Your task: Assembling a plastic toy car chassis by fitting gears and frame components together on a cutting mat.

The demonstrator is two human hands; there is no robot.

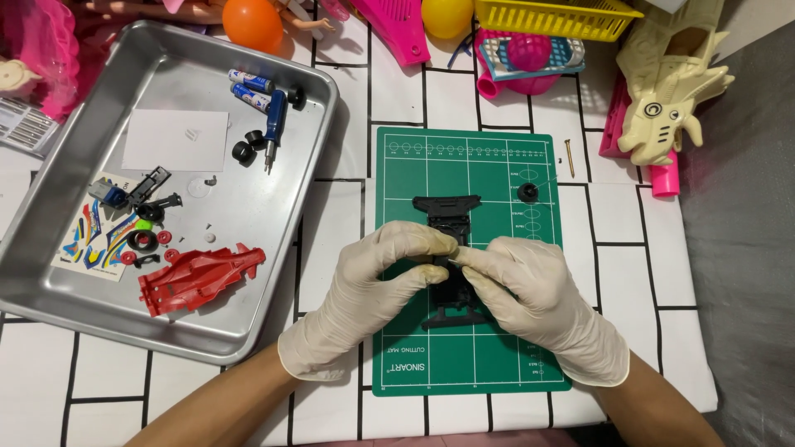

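Black chassis (451, 248) on green mat (414, 165), under both gloved hands; left grip (373, 290), right grip (530, 294) pinching it.

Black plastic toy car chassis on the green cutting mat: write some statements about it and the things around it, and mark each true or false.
1. Both gloved hands, left hand and right hand, meet over the black plastic toy car chassis. True.
2. The chassis lies on the green cutting mat. True.
3. The red plastic car body shell lies on the mat. False: it lies in the silver metal tray.
4. The blue-handled screwdriver is in the right hand. False: it lies in the tray.
5. A small black wheel sits on the mat, apart from the hands. True.
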